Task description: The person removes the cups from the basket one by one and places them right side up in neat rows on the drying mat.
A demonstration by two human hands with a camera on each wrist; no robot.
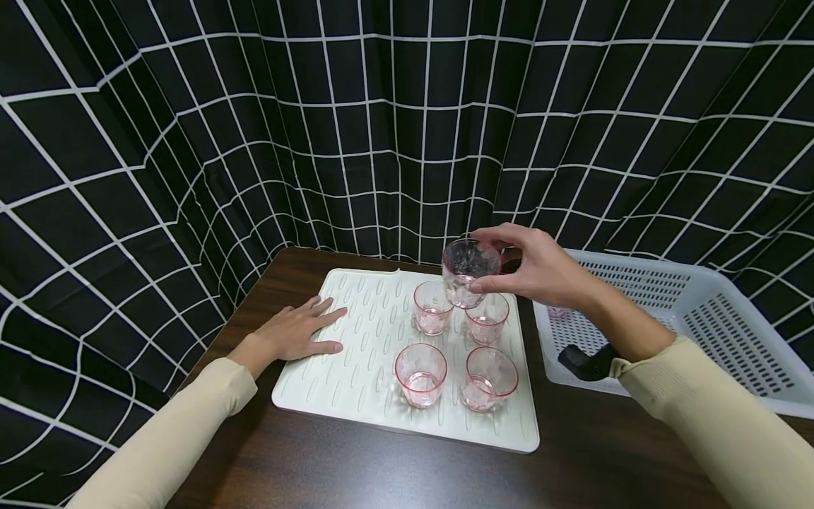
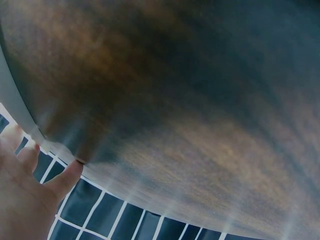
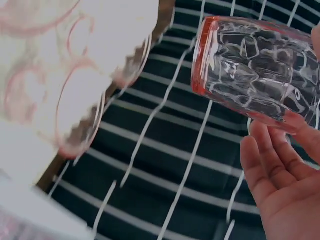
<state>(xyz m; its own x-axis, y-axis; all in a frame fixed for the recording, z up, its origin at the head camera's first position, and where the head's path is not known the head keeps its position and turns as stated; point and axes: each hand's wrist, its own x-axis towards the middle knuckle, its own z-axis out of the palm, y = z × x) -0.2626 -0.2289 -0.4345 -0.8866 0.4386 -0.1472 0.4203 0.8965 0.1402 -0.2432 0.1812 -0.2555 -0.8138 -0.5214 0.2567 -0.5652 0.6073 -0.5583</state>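
My right hand (image 1: 534, 265) grips a clear drinking glass (image 1: 459, 283) with a pinkish rim, raised above the back of a white drying mat (image 1: 362, 382). In the right wrist view the held glass (image 3: 255, 70) shows a faceted wall, and the fingers of my right hand (image 3: 290, 185) reach round it. Several similar glasses stand on the mat's right half, among them a front left glass (image 1: 421, 378) and a front right glass (image 1: 486, 382). With fingers spread, my left hand (image 1: 295, 331) rests on the mat's left edge.
A white perforated basket (image 1: 718, 311) sits to the right of the mat, with a pink-tinted glass (image 1: 558, 312) inside near its left wall. Brown wooden tabletop (image 1: 318, 452) surrounds the mat. Behind it hangs a black curtain (image 1: 381, 127) with a white grid.
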